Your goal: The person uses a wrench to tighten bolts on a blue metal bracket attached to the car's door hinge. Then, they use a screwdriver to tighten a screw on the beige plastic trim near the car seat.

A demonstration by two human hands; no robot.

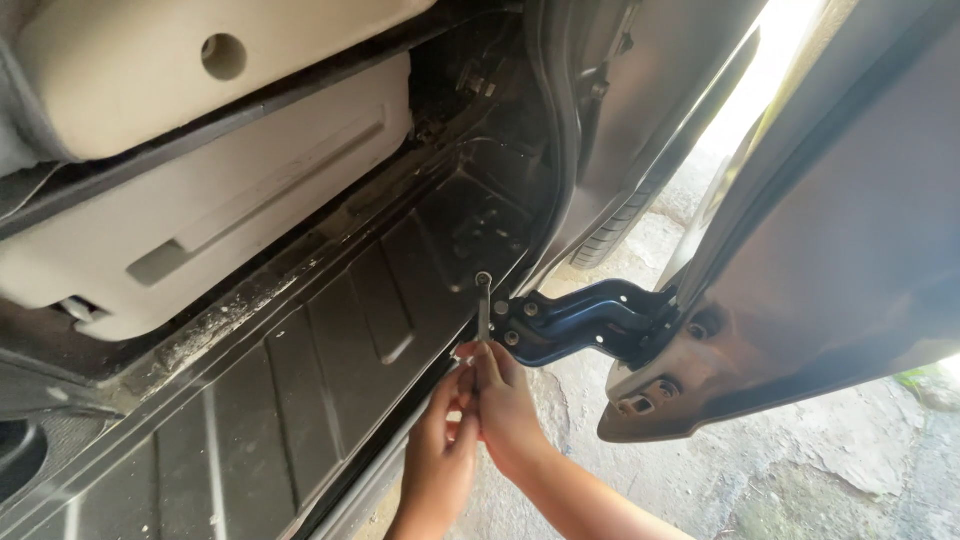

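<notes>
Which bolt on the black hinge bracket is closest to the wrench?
The upper-left bolt, at the bracket's left end, right beside the wrench shaft; the others sit farther right.

- Beige seat base (pixel 200 215) at ten o'clock, over the bare floor pan (pixel 330 340).
- Tyre (pixel 610 235) at one o'clock.
- Open door (pixel 840 250) at three o'clock.
- Concrete ground (pixel 800 470) at five o'clock.
</notes>
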